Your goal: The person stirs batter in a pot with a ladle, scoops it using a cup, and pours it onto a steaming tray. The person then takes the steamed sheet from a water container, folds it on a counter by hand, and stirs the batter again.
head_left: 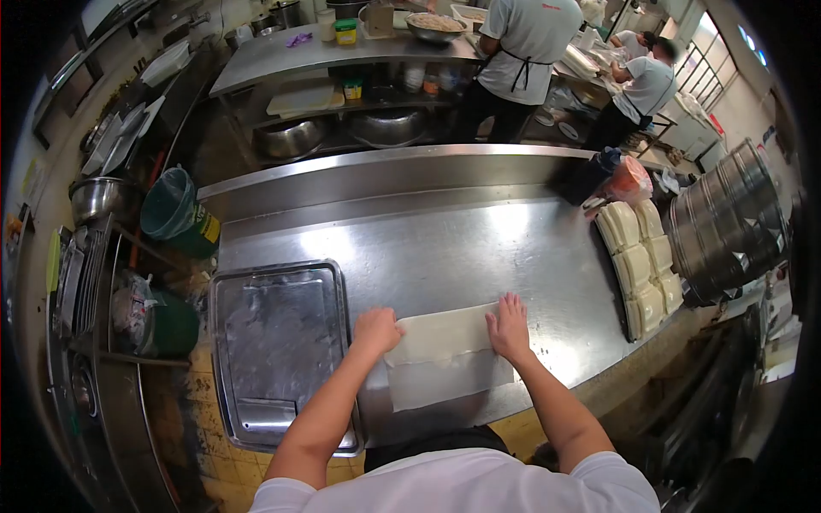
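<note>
On the steel table lies a pale, thin rectangular sheet that looks like dough (440,335). Its upper part is a second layer with an uneven lower edge, over a whiter, smoother layer (449,382). My left hand (376,332) is at the sheet's upper left corner, fingers curled and thumb side at the edge. Opposite it, my right hand (510,329) rests on the right edge with fingers stretched out. A metal tray (278,342) sits left of my left forearm, with a flat metal scraper-like piece (267,414) at its near end.
Pale folded dough pieces (637,261) lie in rows on a dark tray at the right, beside stacked steel steamers (727,222). A raised steel ledge (402,175) bounds the table's far side. Green buckets (180,214) stand left. Co-workers (532,51) stand beyond.
</note>
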Demonstrator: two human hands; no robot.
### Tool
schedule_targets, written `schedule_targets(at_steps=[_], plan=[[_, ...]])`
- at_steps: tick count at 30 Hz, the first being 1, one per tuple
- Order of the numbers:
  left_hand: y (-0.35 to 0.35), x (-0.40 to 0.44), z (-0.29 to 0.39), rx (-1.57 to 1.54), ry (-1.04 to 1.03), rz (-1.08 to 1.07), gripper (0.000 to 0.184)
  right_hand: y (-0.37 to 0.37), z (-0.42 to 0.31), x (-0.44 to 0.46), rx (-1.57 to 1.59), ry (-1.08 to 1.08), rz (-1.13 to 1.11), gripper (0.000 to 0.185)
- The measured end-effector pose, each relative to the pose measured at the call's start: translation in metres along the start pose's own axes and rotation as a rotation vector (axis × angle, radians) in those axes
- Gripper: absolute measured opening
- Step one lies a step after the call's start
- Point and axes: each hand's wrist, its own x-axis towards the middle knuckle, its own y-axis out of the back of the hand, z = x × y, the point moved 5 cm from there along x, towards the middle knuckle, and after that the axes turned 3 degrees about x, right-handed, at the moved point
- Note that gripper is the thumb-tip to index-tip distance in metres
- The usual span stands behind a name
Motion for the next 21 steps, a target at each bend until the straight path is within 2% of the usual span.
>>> schedule_targets(at_steps=[1,4,6,9,12,13,17,19,21], plan=[[0.0,0.0,-0.002,-0.014,-0.018,0.019,0.03,0.007,-0.007,0.009,0.009,0.009,0.041,0.063],[0.002,-0.004,-0.005,-0.086,-0.029,0.035,0.028,0.018,-0.066,0.034,0.326,-0.016,-0.094,0.052],[0.021,-0.019,0.002,-0.169,0.015,-0.009,0.026,0.028,-0.121,0.047,0.551,-0.066,-0.286,0.046],[0.045,-0.039,0.014,-0.208,-0.005,-0.002,0.024,0.005,-0.165,0.059,0.671,0.217,-0.478,0.04],[0.048,-0.043,0.014,-0.222,-0.02,0.044,0.023,-0.018,-0.164,0.071,0.155,0.32,-0.927,0.046],[0.046,-0.043,0.012,-0.252,-0.012,0.039,0.023,-0.014,-0.158,0.074,0.11,0.283,-0.959,0.045],[0.026,-0.025,-0.008,-0.418,-0.007,-0.043,0.024,0.012,-0.091,0.08,-0.104,0.134,-1.02,0.041],[0.005,-0.008,-0.023,-0.515,-0.004,-0.095,0.025,0.013,-0.056,0.085,-0.372,0.154,-0.96,0.046],[-0.01,0.001,-0.027,-0.602,0.004,-0.125,0.026,0.014,-0.03,0.085,-0.319,0.203,-0.863,0.041]])
